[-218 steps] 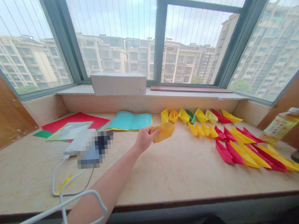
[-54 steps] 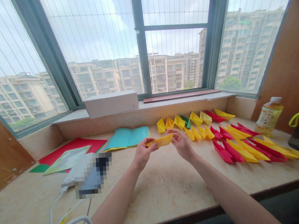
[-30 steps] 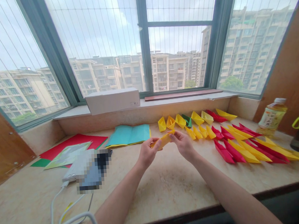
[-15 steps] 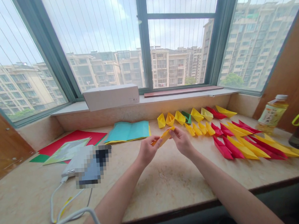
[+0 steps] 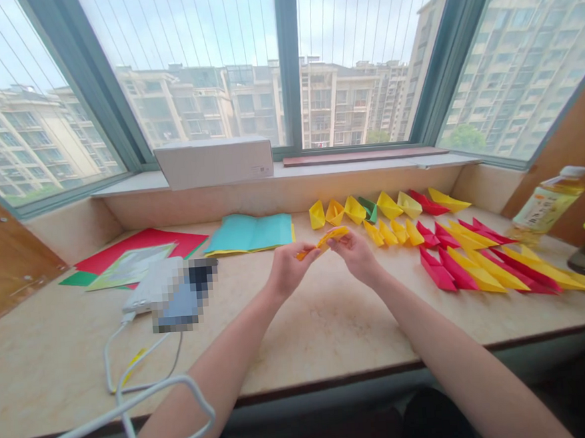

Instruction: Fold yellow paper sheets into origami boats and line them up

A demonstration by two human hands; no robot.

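A folded piece of yellow-orange paper (image 5: 334, 233) is held above the counter between my two hands. My left hand (image 5: 292, 267) pinches its left end, thumb on the near side. At the other end, my right hand (image 5: 352, 251) grips it with thumb and fingers closed. Just beyond and to the right stand rows of folded paper boats: small yellow ones (image 5: 390, 233) closest to my right hand, larger yellow ones (image 5: 355, 210) with a green one (image 5: 369, 209) behind, and long red boats (image 5: 437, 270) farther right. My fingers partly hide the paper's folds.
Blue and yellow paper sheets (image 5: 250, 233) lie left of my hands. Farther left are red sheets (image 5: 139, 246), a white power bank (image 5: 152, 287), a blurred phone (image 5: 185, 300) and a white cable (image 5: 159, 387). A drink bottle (image 5: 547, 206) stands right; a white box (image 5: 213, 164) sits on the sill.
The camera view has tilted downward, so the counter and window sit higher in the picture. Both hands still grip the yellow-orange paper, which now looks more bowed and turned between the fingers.
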